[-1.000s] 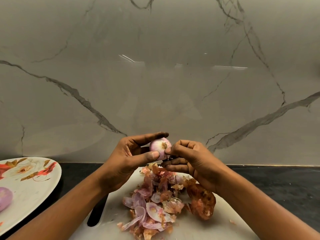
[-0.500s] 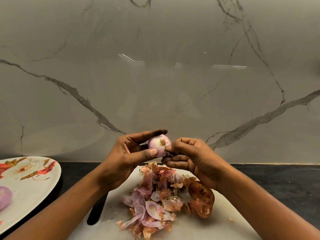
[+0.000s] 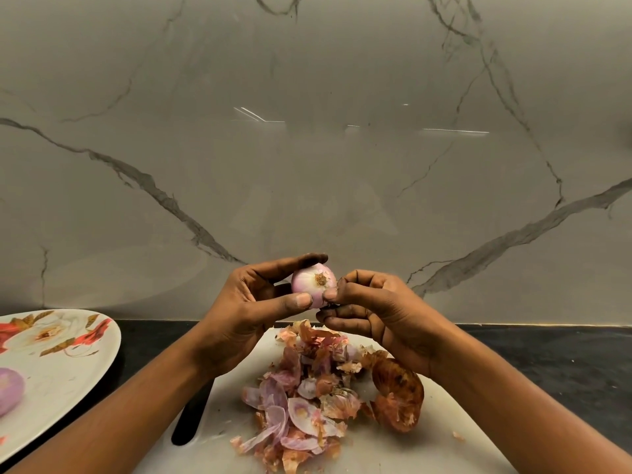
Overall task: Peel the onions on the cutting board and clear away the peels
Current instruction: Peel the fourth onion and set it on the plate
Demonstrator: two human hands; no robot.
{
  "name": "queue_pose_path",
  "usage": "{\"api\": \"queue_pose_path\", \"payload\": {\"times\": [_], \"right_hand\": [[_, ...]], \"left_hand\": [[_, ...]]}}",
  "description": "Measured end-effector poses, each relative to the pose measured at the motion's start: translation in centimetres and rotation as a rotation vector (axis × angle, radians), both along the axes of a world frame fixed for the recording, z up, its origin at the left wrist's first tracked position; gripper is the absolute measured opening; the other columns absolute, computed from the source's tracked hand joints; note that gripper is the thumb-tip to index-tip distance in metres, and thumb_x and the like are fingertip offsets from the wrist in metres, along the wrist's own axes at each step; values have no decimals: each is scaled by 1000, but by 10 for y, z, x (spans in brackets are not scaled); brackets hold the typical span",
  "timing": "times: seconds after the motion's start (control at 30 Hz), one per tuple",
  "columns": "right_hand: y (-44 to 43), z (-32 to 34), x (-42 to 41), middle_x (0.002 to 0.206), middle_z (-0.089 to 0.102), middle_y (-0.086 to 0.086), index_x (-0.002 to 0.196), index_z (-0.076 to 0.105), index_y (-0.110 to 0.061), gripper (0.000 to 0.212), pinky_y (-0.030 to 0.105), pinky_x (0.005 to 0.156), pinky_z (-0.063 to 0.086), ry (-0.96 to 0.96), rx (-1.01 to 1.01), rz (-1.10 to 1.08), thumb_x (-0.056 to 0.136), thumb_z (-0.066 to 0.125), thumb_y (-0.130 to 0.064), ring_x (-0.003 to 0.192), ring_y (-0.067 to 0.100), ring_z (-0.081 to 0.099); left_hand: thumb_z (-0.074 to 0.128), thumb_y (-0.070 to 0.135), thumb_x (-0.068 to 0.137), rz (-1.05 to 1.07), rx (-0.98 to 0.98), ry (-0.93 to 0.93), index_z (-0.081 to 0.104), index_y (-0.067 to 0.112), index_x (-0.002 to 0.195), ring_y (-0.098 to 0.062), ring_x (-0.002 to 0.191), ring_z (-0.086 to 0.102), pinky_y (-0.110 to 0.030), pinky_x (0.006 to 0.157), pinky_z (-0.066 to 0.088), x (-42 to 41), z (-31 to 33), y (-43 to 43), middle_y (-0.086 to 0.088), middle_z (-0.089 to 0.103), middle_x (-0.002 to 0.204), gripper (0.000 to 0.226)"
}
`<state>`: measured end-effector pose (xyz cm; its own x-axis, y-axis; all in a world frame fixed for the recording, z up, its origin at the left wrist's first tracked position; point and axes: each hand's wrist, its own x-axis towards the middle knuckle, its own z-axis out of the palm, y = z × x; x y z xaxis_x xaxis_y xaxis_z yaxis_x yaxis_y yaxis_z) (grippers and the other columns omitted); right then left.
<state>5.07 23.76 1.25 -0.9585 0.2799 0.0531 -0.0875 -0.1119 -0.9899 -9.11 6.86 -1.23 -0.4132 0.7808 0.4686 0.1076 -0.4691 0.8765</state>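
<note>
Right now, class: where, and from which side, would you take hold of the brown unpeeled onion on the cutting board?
Likely grip the onion across its round middle, from above and its right: that side sits bare on the cutting board, while peels crowd its left.

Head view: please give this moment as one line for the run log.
left hand holds onion | right hand pinches onion | peels piled on board | second onion on plate
</note>
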Motion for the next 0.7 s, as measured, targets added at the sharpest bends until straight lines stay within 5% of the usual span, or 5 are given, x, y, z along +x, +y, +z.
{"api": "queue_pose_path", "payload": {"times": [0.3, 0.7], "right_hand": [[2, -4, 0, 102, 77, 26, 106, 67, 5, 18, 33, 82, 66, 17, 89, -64, 90, 71, 12, 93, 35, 80], [0, -1, 1, 107, 76, 28, 102, 67, -1, 23, 32, 80, 66, 45, 121, -65, 84, 82, 1, 95, 36, 80]], "left_hand": [[77, 4, 81, 1, 12, -22, 72, 11, 132, -38, 128, 65, -42, 101, 58, 2, 0, 1, -14, 66, 142, 51], [74, -4, 84, -11, 27, -29, 70, 7, 133, -39, 129, 65, -42, 102, 58, 1, -1, 0, -16, 65, 143, 50]]}}
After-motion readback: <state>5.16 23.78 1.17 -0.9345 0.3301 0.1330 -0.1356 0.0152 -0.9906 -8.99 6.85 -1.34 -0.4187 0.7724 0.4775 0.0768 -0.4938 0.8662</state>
